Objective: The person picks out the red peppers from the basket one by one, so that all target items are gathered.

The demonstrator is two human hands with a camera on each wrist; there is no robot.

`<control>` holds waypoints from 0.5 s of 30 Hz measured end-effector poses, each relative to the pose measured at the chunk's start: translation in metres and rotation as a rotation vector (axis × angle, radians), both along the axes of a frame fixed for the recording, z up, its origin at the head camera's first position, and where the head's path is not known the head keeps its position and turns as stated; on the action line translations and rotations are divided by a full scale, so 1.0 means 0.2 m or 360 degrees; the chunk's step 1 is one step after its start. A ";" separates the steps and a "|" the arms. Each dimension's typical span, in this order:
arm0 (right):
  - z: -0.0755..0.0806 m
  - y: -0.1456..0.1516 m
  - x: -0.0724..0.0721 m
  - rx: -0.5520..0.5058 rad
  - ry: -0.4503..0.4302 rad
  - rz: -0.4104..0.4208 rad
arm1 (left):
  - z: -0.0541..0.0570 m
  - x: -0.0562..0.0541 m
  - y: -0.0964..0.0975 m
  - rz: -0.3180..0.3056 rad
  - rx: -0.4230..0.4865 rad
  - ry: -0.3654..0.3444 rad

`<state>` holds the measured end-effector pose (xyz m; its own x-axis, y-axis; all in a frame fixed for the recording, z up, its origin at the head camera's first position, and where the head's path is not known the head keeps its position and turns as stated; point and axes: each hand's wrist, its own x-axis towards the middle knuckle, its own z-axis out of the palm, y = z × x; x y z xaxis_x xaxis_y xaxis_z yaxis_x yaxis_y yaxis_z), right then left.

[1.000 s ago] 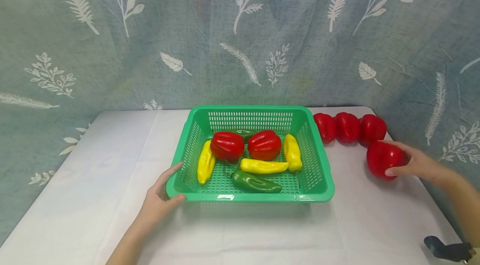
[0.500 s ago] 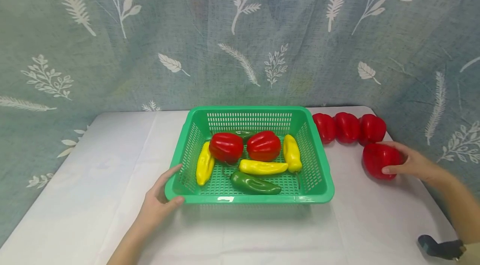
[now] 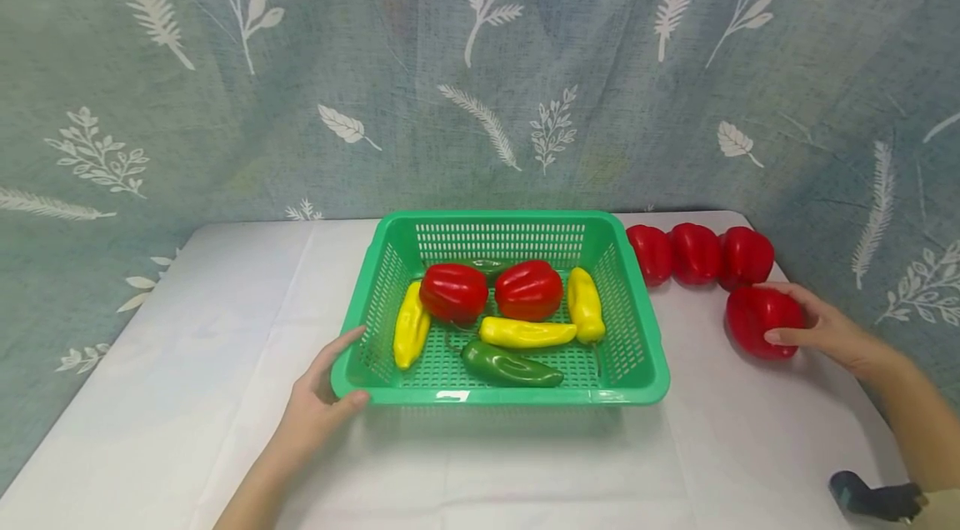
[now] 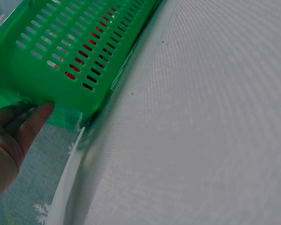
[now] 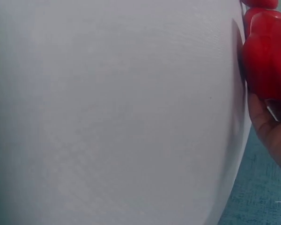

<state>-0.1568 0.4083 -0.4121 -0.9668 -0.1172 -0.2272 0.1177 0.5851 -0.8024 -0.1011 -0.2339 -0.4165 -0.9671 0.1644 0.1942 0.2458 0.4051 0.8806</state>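
Green plastic basket [image 3: 375, 393], one, on white-covered surface [image 3: 750, 455]; left hand [image 3: 315, 401] at its 7 o'clock corner, thumb and fingers spread around the rim, gripping. Contents: two red bell peppers [image 3: 453, 293], three yellow peppers [image 3: 527, 333], two green peppers [image 3: 512, 366].
Held red bell pepper [image 3: 759, 322], one, at basket's 3 o'clock, pinched between right hand's [image 3: 821, 332] thumb and fingers, just beside a row of three [image 3: 695, 254].

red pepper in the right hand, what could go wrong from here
The held red pepper is round and near the table's right edge, so it might roll off if the right hand slips. It could also bump the three red peppers just behind. The left hand touches the green basket; a nudge might shift it.
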 end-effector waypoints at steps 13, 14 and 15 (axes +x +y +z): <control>-0.01 -0.01 -0.01 -0.0051 0.0016 -0.0074 | 0.01 0.00 0.00 0.0018 -0.0041 -0.0053; 0.00 0.00 -0.01 -0.0049 0.0033 -0.0074 | 0.01 0.00 0.00 0.0019 -0.0040 -0.0054; 0.00 0.00 -0.01 -0.0049 0.0057 -0.0069 | 0.01 0.00 0.00 0.0019 -0.0040 -0.0053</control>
<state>-0.1584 0.4084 -0.4111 -0.9785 -0.0814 -0.1895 0.1134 0.5550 -0.8241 -0.1015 -0.2336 -0.4141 -0.9749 0.1571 0.1578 0.2114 0.4302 0.8776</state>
